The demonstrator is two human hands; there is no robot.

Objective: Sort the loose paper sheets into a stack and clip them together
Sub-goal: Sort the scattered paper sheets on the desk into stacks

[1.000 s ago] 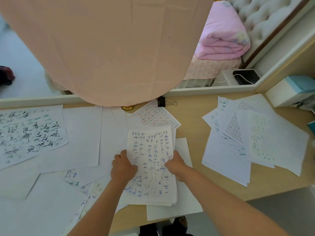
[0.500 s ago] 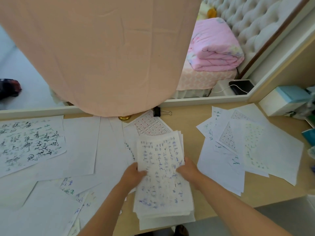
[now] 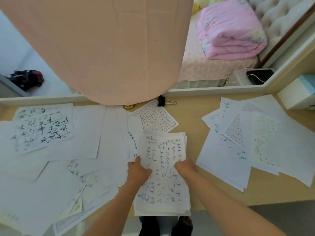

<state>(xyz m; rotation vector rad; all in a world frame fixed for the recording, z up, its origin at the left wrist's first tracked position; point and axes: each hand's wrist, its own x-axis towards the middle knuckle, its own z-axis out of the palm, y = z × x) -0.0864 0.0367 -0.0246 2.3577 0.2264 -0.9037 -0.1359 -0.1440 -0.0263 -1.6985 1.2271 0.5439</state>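
A stack of handwritten paper sheets [image 3: 163, 178] is held over the near edge of the wooden desk [image 3: 189, 120], its lower end hanging past the edge. My left hand [image 3: 138, 172] grips its left side and my right hand [image 3: 185, 167] grips its right side. A black binder clip [image 3: 162, 101] with silver handles lies at the back of the desk, apart from both hands. Loose sheets [image 3: 42, 132] cover the left half of the desk. Another loose pile [image 3: 252, 142] spreads on the right.
A peach curtain [image 3: 102, 48] hangs down to the desk's back edge, above a gold round object [image 3: 129, 106]. A white and teal box [image 3: 298, 94] stands at the right rear. A bed with a folded pink quilt [image 3: 228, 31] lies beyond.
Both hands have lifted the stack off the desk and drawn it nearer and slightly right, so its lower end now overhangs the near edge. The loose sheets have not moved.
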